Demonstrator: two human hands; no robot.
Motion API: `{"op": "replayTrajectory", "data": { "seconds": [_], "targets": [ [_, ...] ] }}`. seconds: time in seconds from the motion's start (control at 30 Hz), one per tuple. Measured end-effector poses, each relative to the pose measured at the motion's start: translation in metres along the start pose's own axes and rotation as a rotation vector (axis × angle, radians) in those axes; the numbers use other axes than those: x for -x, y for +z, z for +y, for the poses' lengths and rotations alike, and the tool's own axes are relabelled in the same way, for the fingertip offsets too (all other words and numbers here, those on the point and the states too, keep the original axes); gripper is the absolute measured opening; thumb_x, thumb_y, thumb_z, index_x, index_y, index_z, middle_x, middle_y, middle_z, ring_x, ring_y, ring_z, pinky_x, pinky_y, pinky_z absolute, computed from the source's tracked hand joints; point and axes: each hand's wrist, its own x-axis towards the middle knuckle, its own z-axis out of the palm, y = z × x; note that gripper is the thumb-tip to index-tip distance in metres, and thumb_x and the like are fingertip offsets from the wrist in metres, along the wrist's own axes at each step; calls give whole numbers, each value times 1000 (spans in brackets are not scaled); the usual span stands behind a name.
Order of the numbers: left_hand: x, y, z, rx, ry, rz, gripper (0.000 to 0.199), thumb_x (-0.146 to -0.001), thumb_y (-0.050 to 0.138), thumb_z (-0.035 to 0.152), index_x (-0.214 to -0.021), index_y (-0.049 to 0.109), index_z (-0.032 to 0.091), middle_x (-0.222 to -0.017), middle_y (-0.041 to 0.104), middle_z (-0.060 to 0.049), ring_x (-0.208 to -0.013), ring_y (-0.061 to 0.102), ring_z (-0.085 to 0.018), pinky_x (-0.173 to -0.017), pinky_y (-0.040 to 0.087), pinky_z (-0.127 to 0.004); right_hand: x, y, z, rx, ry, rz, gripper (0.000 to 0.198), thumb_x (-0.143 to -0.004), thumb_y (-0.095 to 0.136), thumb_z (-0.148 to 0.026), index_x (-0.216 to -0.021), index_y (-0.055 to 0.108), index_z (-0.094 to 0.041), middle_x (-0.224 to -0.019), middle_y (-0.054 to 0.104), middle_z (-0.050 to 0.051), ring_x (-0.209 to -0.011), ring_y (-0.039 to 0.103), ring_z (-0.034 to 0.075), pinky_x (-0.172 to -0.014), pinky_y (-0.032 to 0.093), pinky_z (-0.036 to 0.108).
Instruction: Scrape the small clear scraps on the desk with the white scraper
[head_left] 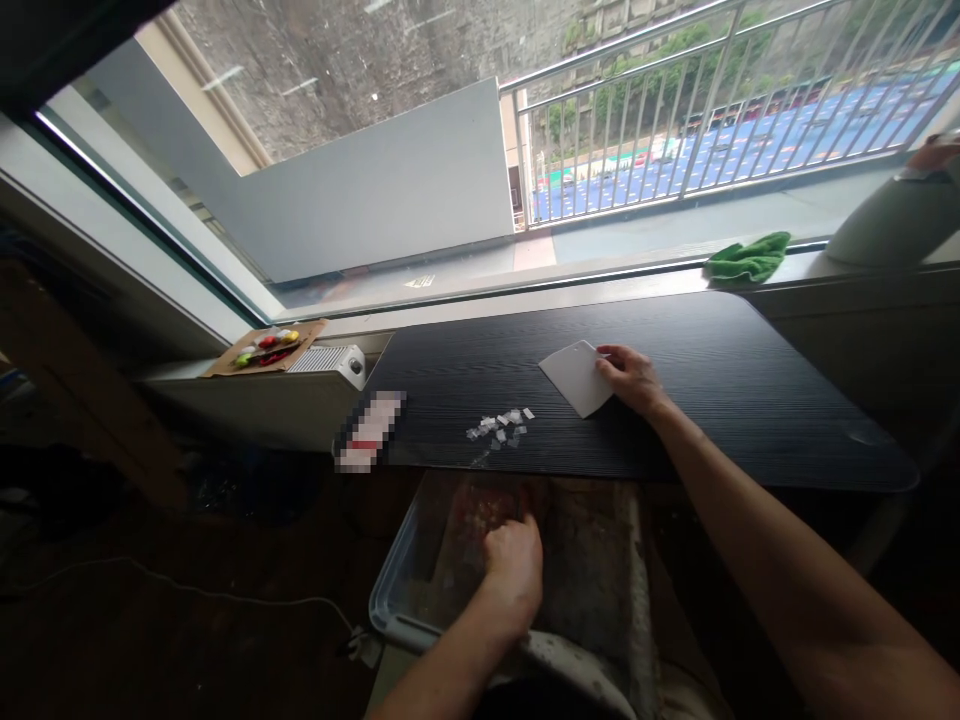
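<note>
My right hand [634, 380] grips the right edge of a white, roughly square card [574, 378] with a small hole near its top, held at the dark wood-grain table [461, 365]. Left of the card lies a loose cluster of small clear-and-white plastic pieces [501, 428]. Below the table's near edge, my left hand [514, 562] reaches over a clear plastic box [401, 600]. Its fingers are curled and point down and away from me; shadow hides what they hold, if anything. Small pale bits inside the box are too dim to name.
A pixelated pinkish-white item [375, 430] lies at the table's left end. Along the window sill are a green cloth [748, 258], a grey-white rounded object [892, 215] and cardboard with colourful items [266, 348]. A white cable [247, 597] runs across the floor.
</note>
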Motion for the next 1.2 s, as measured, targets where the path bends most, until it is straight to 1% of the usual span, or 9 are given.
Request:
{"op": "replayTrajectory", "data": {
  "seconds": [0.2, 0.33, 0.5, 0.6, 0.7, 0.83, 0.9, 1.0, 1.2],
  "targets": [
    [6, -8, -24, 22, 132, -34, 76, -69, 54, 6, -140, 25, 8, -101, 65, -18, -97, 62, -28, -81, 49, -36, 2, -1, -2, 42, 4, -18, 40, -80, 48, -29, -113, 60, -11, -98, 69, 11, -88, 63, 20, -76, 49, 30],
    [7, -13, -44, 4, 121, -8, 80, -73, 49, 11, -144, 12, 10, -100, 65, -17, -95, 62, -27, -81, 48, -35, 1, 0, -9, 148, 16, -56, 38, -81, 48, -28, -114, 60, -14, -101, 69, 10, -91, 63, 21, -75, 48, 30],
    [6, -12, -49, 8, 111, -20, 82, -72, 49, 9, -145, 12, 12, -103, 65, -15, -97, 61, -28, -81, 47, -35, 3, -17, -32, 355, 22, -73, 37, -80, 49, -30, -110, 63, -13, -109, 65, 16, -98, 60, 31, -79, 45, 40],
    [5, -9, -49, 24, 121, -17, 81, -72, 47, 10, -145, 11, 12, -103, 65, -15, -96, 61, -27, -80, 47, -34, 31, -46, -50, 456, -18, -65, 37, -81, 48, -33, -110, 62, -15, -112, 63, 15, -97, 60, 31, -76, 43, 39],
    [4, -6, -51, 33, 136, 19, 76, -76, 45, 16, -145, 13, 12, -102, 64, -15, -95, 61, -26, -80, 47, -33, 89, -68, -59, 532, -76, -220, 30, -84, 43, -37, -101, 63, -22, -84, 70, 6, -76, 65, 24, -64, 42, 32],
    [3, -3, -54, 74, 170, 35, 71, -80, 43, 27, -144, 15, 11, -103, 64, -15, -95, 61, -27, -80, 45, -34, 169, -51, -48, 573, 151, -572, 26, -83, 46, -43, -90, 60, -22, -78, 70, 6, -74, 66, 26, -57, 38, 30],
    [3, -2, -55, 105, 185, 51, 69, -83, 40, 33, -144, 17, 11, -102, 65, -15, -94, 62, -27, -80, 45, -35, 192, -31, -36, 581, 196, -610, 25, -83, 46, -40, -90, 55, -18, -75, 69, 10, -72, 66, 28, -56, 36, 30],
    [6, 0, -57, 142, 218, 85, 64, -88, 33, 37, -144, 16, 12, -103, 65, -15, -94, 62, -28, -81, 45, -37, 199, -16, -18, 564, 232, -543, 12, -83, 40, -25, -79, 50, -19, -73, 67, 10, -68, 63, 23, -57, 34, 29],
    [15, 6, -59, 152, 338, 106, 57, -91, 23, 29, -145, 13, 14, -102, 66, -13, -90, 63, -25, -80, 45, -35, 191, -36, 6, 366, 251, -532, 11, -79, 39, -24, -74, 49, -20, -74, 64, 6, -69, 58, 20, -59, 36, 27]
  ]
}}
